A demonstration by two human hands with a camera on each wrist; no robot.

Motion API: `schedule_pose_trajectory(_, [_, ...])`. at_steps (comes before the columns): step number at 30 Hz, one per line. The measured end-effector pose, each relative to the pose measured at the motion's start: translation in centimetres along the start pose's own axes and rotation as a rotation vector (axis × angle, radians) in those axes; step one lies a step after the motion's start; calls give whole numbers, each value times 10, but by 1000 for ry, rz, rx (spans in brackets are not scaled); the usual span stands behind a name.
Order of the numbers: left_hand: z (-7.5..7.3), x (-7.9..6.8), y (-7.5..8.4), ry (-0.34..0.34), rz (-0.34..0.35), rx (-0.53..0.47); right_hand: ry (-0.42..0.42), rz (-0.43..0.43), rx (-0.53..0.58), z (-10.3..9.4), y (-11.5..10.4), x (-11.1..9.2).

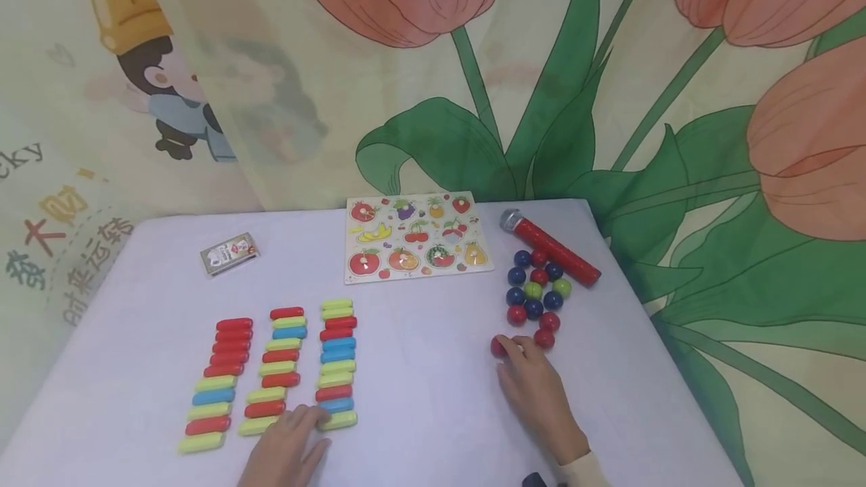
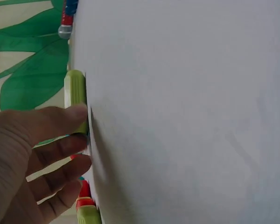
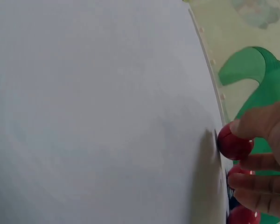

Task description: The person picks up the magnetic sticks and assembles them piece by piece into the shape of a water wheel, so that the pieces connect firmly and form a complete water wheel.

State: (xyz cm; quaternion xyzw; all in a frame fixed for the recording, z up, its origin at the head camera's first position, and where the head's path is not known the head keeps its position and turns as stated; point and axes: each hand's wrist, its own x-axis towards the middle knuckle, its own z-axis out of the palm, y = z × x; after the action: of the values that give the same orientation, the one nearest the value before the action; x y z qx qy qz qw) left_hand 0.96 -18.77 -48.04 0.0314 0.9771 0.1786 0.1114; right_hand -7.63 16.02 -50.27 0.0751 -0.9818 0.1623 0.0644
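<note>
So both hands are busy here. The right hand (image 1: 541,389) has a red ball (image 3: 234,143) pinched between thumb and finger, low at the surface (image 1: 433,367). The left hand (image 1: 287,446) has its fingertips on the end of a yellow-green stick (image 1: 340,420); can't tell if it's actually pinching it.

My main worry is the ball. It's round and only 2 digits hold it, so a sloppy release could send it rolling. Just ahead of the right hand are the other balls (image 1: 534,309), loose and bunched up, so 1 knuckle bump could scatter them. The red tube (image 1: 556,250) past those looks like it could roll too if nudged.

Over by the left hand, a sideways drag would probably skew its column, and the middle column (image 1: 280,379) is close enough to catch a knuckle. The fruit board (image 1: 350,243), well beyond both hands, seems safe.
</note>
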Motion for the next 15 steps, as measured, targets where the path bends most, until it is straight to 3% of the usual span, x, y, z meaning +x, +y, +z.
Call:
schedule_pose_trajectory(6, [6,4,8,41,11,24,-70,-79,79,11,-15,0])
schedule_pose_trajectory(15, [21,5,35,67,136,54,-130,-132,212,25,-38,0])
